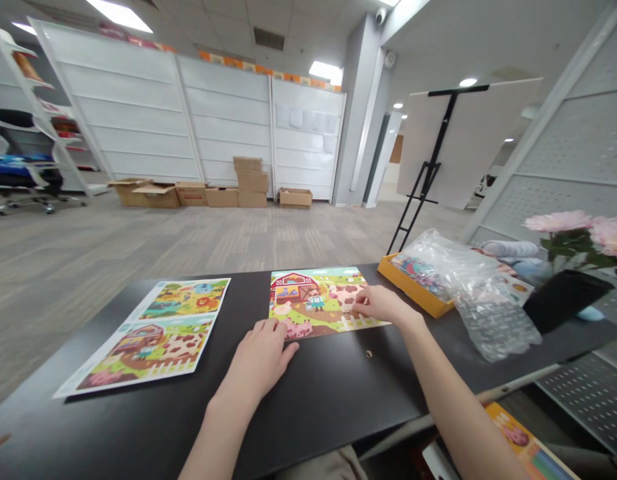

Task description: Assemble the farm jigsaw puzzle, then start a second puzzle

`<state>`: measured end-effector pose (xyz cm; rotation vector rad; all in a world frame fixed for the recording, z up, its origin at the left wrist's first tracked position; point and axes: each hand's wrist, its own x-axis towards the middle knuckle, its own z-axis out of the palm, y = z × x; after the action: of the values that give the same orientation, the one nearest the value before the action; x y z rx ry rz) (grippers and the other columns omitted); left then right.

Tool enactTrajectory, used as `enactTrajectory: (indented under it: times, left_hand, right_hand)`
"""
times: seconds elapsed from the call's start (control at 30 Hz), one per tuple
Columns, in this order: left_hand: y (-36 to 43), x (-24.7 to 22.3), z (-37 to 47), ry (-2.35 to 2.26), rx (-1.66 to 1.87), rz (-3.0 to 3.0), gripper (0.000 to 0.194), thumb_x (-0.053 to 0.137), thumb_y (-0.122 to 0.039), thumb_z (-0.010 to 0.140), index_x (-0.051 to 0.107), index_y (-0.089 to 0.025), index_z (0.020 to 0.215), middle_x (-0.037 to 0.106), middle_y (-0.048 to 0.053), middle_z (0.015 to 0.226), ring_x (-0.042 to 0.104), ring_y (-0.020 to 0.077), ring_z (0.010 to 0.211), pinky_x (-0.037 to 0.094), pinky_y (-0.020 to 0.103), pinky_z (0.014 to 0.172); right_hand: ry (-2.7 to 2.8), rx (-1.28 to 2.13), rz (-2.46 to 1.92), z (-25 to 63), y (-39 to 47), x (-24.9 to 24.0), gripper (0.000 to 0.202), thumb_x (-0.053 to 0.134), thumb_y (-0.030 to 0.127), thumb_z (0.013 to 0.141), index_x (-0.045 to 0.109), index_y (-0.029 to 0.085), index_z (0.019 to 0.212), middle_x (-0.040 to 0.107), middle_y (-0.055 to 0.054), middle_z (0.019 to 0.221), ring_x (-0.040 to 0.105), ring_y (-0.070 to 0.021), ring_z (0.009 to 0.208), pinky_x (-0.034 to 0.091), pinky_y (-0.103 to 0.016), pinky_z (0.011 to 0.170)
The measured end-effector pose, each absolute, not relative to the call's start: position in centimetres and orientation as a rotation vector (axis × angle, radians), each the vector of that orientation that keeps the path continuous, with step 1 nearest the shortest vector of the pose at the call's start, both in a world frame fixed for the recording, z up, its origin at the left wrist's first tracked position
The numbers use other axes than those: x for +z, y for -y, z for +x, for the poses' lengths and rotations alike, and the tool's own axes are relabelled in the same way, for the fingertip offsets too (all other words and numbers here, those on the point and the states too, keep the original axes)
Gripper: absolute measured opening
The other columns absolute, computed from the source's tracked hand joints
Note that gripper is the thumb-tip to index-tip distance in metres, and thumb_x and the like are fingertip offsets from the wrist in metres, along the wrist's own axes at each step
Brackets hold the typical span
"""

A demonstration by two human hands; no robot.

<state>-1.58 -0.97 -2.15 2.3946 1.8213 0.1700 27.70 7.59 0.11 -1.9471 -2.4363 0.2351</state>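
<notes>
A colourful farm-picture puzzle (pixel 301 303) with a red barn, a farmer, a cow and pigs lies flat on the black table. My left hand (pixel 265 350) rests palm down at its lower left corner, fingers stretched out and fingertips touching the edge. At the right side of the puzzle, my right hand (pixel 388 305) has its thumb and fingers drawn together over the cow; whatever lies between the fingertips is hidden. To the left is a printed sheet (pixel 161 327) showing the same farm scene below a jungle scene.
On the right, a yellow box (pixel 441 307) holds bagged pieces, beside crumpled clear plastic wrap (pixel 493 320). A black pot (pixel 563 303) with pink flowers (pixel 563 223) leans near the right edge. The black table (pixel 333 400) has a small hole. Below sits another colourful box (pixel 523 437).
</notes>
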Motion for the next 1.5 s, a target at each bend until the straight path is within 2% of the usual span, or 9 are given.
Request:
enactTrajectory:
  times: [0.17, 0.37, 0.6, 0.77, 0.9, 1.07, 1.23, 1.43, 1.5]
  left_hand:
    - [0.6, -2.0, -1.9, -1.796, 0.159, 2.398, 0.031, 0.053, -0.040, 0.097, 0.066, -0.017, 0.114, 0.066, 0.013, 0.124, 0.059, 0.0302, 0.118, 0.050, 0.041, 0.095]
    - [0.7, -1.1, -2.2, -1.751, 0.135, 2.364, 0.029, 0.050, -0.040, 0.097, 0.066, -0.019, 0.109, 0.065, 0.013, 0.124, 0.060, 0.0299, 0.117, 0.050, 0.040, 0.091]
    - [0.5, -1.1, -2.8, -1.688, 0.165, 2.362, 0.031, 0.048, -0.041, 0.097, 0.066, -0.018, 0.108, 0.066, 0.014, 0.123, 0.063, 0.0309, 0.112, 0.051, 0.039, 0.083]
    - [0.3, -1.5, -3.0, -1.661, 0.171, 2.386, 0.032, 0.049, -0.041, 0.096, 0.066, -0.019, 0.110, 0.067, 0.014, 0.123, 0.063, 0.0309, 0.111, 0.051, 0.039, 0.083]
    - [0.3, -1.7, -3.1, -1.635, 0.155, 2.417, 0.033, 0.049, -0.041, 0.096, 0.066, -0.019, 0.113, 0.065, 0.014, 0.127, 0.062, 0.0311, 0.114, 0.051, 0.039, 0.084]
    - [0.4, -2.1, -3.2, -1.636, 0.135, 2.442, 0.033, 0.049, -0.040, 0.096, 0.066, -0.018, 0.115, 0.064, 0.015, 0.127, 0.062, 0.0310, 0.115, 0.051, 0.039, 0.087]
    - [0.6, -2.4, -3.3, -1.635, 0.167, 2.461, 0.034, 0.051, -0.039, 0.096, 0.065, -0.019, 0.119, 0.064, 0.015, 0.129, 0.060, 0.0310, 0.119, 0.049, 0.040, 0.093]
    - [0.9, -2.5, -3.3, -1.633, 0.173, 2.463, 0.035, 0.052, -0.039, 0.095, 0.066, -0.018, 0.120, 0.063, 0.016, 0.132, 0.059, 0.0324, 0.120, 0.049, 0.043, 0.095]
    - [0.9, -2.3, -3.3, -1.634, 0.175, 2.449, 0.036, 0.052, -0.039, 0.094, 0.065, -0.019, 0.120, 0.062, 0.016, 0.133, 0.058, 0.0328, 0.121, 0.049, 0.043, 0.094]
  right_hand:
    - [2.281, 0.195, -1.935, 28.1, -7.5, -1.1, 0.026, 0.064, 0.043, 0.087, 0.078, 0.023, 0.081, 0.077, -0.006, 0.086, 0.068, -0.0211, 0.078, 0.041, -0.026, 0.062]
    - [2.008, 0.151, -1.640, 32.4, -6.6, -0.2, 0.026, 0.057, 0.036, 0.093, 0.074, 0.018, 0.103, 0.076, -0.010, 0.105, 0.069, -0.0212, 0.093, 0.052, -0.030, 0.084]
    - [1.429, -0.557, -1.965, 45.2, -1.2, 3.0, 0.050, 0.064, 0.041, 0.083, 0.064, 0.011, 0.122, 0.062, -0.022, 0.129, 0.053, -0.0359, 0.125, 0.037, -0.051, 0.110]
    - [0.733, -0.171, -1.956, 53.2, 6.0, 0.6, 0.045, 0.070, 0.038, 0.075, 0.064, 0.012, 0.110, 0.069, -0.015, 0.103, 0.065, -0.0265, 0.089, 0.054, -0.042, 0.083]
    - [0.583, 0.436, -1.594, 51.1, 9.9, -1.2, 0.020, 0.072, 0.026, 0.078, 0.065, 0.015, 0.094, 0.065, -0.004, 0.079, 0.057, -0.0136, 0.059, 0.052, -0.025, 0.054]
    - [0.424, 1.210, -1.018, 43.1, 9.0, -0.9, 0.022, 0.055, 0.031, 0.097, 0.062, 0.017, 0.111, 0.070, -0.012, 0.106, 0.072, -0.0176, 0.090, 0.064, -0.026, 0.070]
    - [0.190, 1.070, -0.901, 39.9, 4.1, -0.2, 0.019, 0.040, 0.028, 0.104, 0.056, 0.018, 0.107, 0.063, -0.004, 0.083, 0.066, -0.0121, 0.064, 0.062, -0.019, 0.053]
    - [0.215, 0.781, -1.011, 40.7, 1.1, -1.8, 0.030, 0.050, 0.034, 0.101, 0.037, 0.023, 0.075, 0.031, 0.012, 0.051, 0.031, -0.0029, 0.032, 0.032, -0.008, 0.031]
    - [0.229, 0.656, -1.045, 41.0, 0.9, -1.9, 0.035, 0.054, 0.036, 0.098, 0.032, 0.023, 0.074, 0.030, 0.014, 0.050, 0.025, -0.0019, 0.031, 0.025, -0.008, 0.031]
